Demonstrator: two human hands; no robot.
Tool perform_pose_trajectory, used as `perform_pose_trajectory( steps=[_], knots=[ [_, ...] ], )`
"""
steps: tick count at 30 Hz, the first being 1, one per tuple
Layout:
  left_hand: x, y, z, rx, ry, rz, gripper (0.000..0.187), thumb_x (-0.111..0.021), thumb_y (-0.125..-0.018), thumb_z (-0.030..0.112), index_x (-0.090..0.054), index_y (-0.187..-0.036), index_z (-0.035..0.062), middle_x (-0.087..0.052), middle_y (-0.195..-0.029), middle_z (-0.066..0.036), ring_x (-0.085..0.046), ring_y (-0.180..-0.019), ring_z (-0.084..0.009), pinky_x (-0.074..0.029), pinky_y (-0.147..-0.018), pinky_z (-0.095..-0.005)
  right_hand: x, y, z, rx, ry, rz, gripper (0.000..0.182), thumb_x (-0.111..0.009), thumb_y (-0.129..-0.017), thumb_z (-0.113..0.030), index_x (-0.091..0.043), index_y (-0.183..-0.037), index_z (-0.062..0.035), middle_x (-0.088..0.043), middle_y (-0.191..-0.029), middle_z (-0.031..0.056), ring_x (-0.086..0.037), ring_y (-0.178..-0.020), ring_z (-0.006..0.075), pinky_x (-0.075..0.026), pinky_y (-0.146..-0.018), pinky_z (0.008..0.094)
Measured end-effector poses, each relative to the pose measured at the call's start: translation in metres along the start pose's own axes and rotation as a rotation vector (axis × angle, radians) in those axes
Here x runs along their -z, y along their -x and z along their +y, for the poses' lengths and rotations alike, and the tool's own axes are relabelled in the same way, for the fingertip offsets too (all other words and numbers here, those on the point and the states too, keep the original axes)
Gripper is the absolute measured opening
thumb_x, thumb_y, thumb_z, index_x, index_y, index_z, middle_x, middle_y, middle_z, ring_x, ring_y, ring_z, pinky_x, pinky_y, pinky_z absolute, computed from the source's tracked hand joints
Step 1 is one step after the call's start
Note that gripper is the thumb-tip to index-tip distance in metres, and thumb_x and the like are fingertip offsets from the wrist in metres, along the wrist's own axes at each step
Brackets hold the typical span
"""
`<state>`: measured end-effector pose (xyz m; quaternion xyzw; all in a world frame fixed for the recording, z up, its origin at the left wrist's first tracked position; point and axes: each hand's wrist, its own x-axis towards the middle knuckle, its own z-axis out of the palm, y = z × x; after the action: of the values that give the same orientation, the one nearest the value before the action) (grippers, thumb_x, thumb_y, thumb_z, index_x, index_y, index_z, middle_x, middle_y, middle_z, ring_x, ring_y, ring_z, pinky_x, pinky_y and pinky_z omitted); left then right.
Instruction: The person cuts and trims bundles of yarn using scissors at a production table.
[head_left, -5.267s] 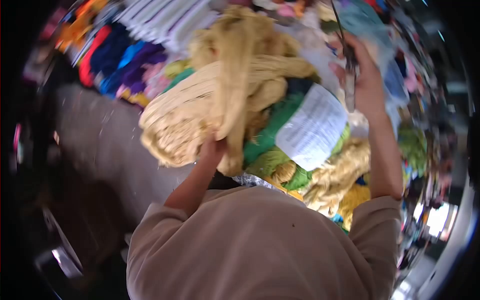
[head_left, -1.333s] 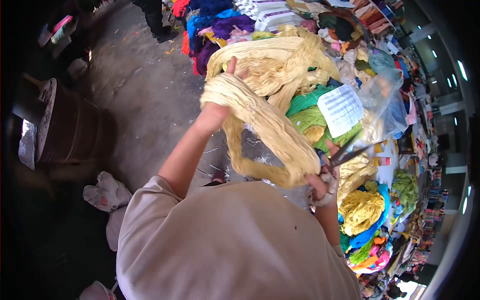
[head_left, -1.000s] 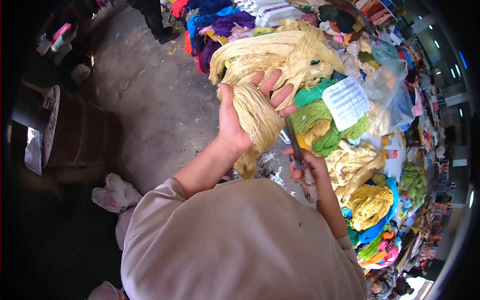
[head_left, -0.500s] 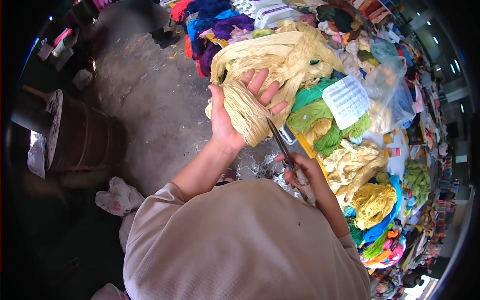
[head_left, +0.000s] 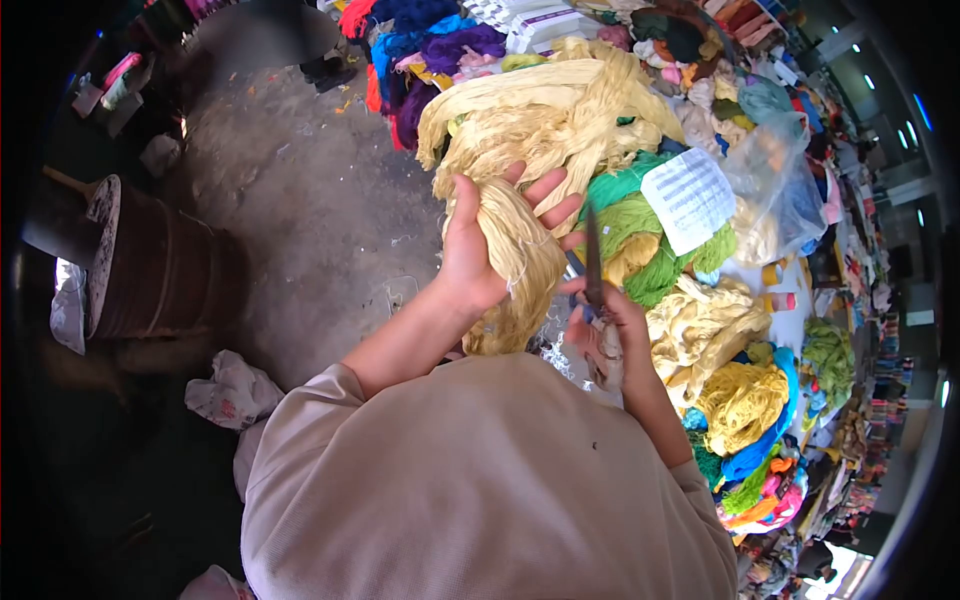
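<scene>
A skein of cream yarn (head_left: 525,250) lies across the palm of my left hand (head_left: 468,265). The thumb and spread fingers of that hand cradle the skein, and its lower end hangs down in front of my shirt. My right hand (head_left: 622,330) is closed around a pair of dark metal scissors (head_left: 593,250), with the blades pointing up and away from me. The blades are to the right of the skein and apart from it. Some whitish cloth or wrapping (head_left: 604,355) shows at the scissor handles, which the fingers partly hide.
Beyond my hands, a large pile of cream yarn (head_left: 530,100) covers the table. Green yarn (head_left: 640,220), a printed paper sheet (head_left: 688,200) and a clear plastic bag (head_left: 775,190) lie to the right. A rusty barrel (head_left: 165,265) and white bags (head_left: 235,390) stand at left.
My left hand has shifted slightly right and turned, and more of the skein hangs below it. The scissors have swung more upright, away from the skein.
</scene>
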<state>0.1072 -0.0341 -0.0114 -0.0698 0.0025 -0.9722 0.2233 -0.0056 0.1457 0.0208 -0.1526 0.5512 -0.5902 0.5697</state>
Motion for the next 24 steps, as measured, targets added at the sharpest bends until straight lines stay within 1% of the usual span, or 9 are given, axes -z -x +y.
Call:
perform_pose_trajectory(
  steps=[1,3,5,7,11,12,15,20,24],
  knots=[
    [0.000,0.000,-0.004,-0.029,-0.060,0.105,0.072,-0.035,-0.093,0.072,-0.040,-0.140,0.0168,-0.043,-0.150,-0.015,-0.044,-0.135,-0.0373,-0.036,-0.106,-0.0651,-0.003,-0.004,0.012,0.516,0.548,-0.015,0.036,-0.064,-0.089,0.003,-0.061,-0.124,-0.0065,-0.063,-0.089,0.0034,-0.060,-0.070,0.0119,-0.049,-0.064,0.0249],
    [-0.004,-0.003,-0.014,-0.062,-0.122,0.263,0.061,-0.038,-0.096,0.066,-0.042,-0.132,0.0164,-0.045,-0.147,-0.020,-0.044,-0.135,-0.0390,-0.038,-0.105,-0.0633,-0.017,-0.007,0.005,0.778,0.617,-0.051,0.039,-0.071,-0.080,0.006,-0.064,-0.117,-0.0045,-0.060,-0.101,0.0042,-0.056,-0.083,0.0097,-0.048,-0.071,0.0257],
    [0.012,-0.006,-0.019,-0.048,-0.098,0.287,0.055,-0.040,-0.098,0.061,-0.042,-0.130,0.0167,-0.047,-0.145,-0.021,-0.045,-0.134,-0.0397,-0.039,-0.105,-0.0619,-0.018,-0.013,-0.020,0.987,1.190,-0.144,0.061,-0.069,-0.062,0.005,-0.063,-0.121,-0.0109,-0.059,-0.090,0.0087,-0.059,-0.084,0.0292,-0.047,-0.076,0.0401],
    [0.008,-0.006,-0.025,-0.041,-0.109,0.324,0.053,-0.041,-0.098,0.059,-0.040,-0.131,0.0173,-0.048,-0.144,-0.021,-0.045,-0.134,-0.0402,-0.040,-0.105,-0.0610,-0.020,-0.030,-0.015,1.181,1.295,-0.170,0.057,-0.068,-0.064,0.002,-0.064,-0.119,-0.0113,-0.058,-0.088,0.0104,-0.057,-0.084,0.0341,-0.045,-0.078,0.0420],
    [0.015,-0.008,-0.023,-0.082,-0.162,0.383,0.052,-0.038,-0.099,0.060,-0.037,-0.132,0.0191,-0.048,-0.143,-0.021,-0.047,-0.132,-0.0398,-0.040,-0.106,-0.0608,-0.008,-0.024,-0.003,0.959,1.000,-0.182,0.057,-0.068,-0.063,0.005,-0.064,-0.117,-0.0106,-0.061,-0.087,0.0075,-0.060,-0.081,0.0274,-0.049,-0.071,0.0378],
    [0.016,-0.008,-0.020,-0.098,-0.161,0.384,0.052,-0.036,-0.099,0.060,-0.037,-0.132,0.0193,-0.049,-0.143,-0.020,-0.047,-0.131,-0.0397,-0.040,-0.106,-0.0608,0.000,-0.025,0.005,0.951,0.894,-0.196,0.057,-0.070,-0.068,0.010,-0.060,-0.120,-0.0081,-0.063,-0.088,0.0053,-0.062,-0.076,0.0181,-0.050,-0.066,0.0302],
    [0.015,-0.011,-0.012,-0.129,-0.167,0.400,0.051,-0.033,-0.100,0.061,-0.039,-0.129,0.0196,-0.049,-0.142,-0.019,-0.049,-0.130,-0.0378,-0.038,-0.105,-0.0657,0.014,-0.012,0.019,0.695,0.555,-0.204,0.048,-0.071,-0.080,0.008,-0.051,-0.123,-0.0018,-0.063,-0.091,0.0072,-0.059,-0.080,0.0123,-0.049,-0.071,0.0279],
    [0.012,-0.019,-0.009,-0.166,-0.210,0.403,0.049,-0.035,-0.098,0.062,-0.042,-0.126,0.0220,-0.052,-0.140,-0.018,-0.051,-0.129,-0.0358,-0.038,-0.102,-0.0695,0.012,-0.013,0.005,0.919,0.904,-0.087,0.043,-0.075,-0.076,0.009,-0.060,-0.114,-0.0045,-0.063,-0.094,0.0058,-0.058,-0.078,0.0140,-0.047,-0.069,0.0268],
    [0.021,-0.026,-0.018,-0.148,-0.196,0.378,0.049,-0.037,-0.098,0.062,-0.043,-0.126,0.0227,-0.052,-0.140,-0.017,-0.052,-0.128,-0.0352,-0.039,-0.101,-0.0693,-0.006,-0.042,0.004,1.203,1.177,0.056,0.055,-0.065,-0.063,0.001,-0.061,-0.117,-0.0090,-0.061,-0.083,0.0093,-0.058,-0.072,0.0339,-0.047,-0.064,0.0438]
  ],
)
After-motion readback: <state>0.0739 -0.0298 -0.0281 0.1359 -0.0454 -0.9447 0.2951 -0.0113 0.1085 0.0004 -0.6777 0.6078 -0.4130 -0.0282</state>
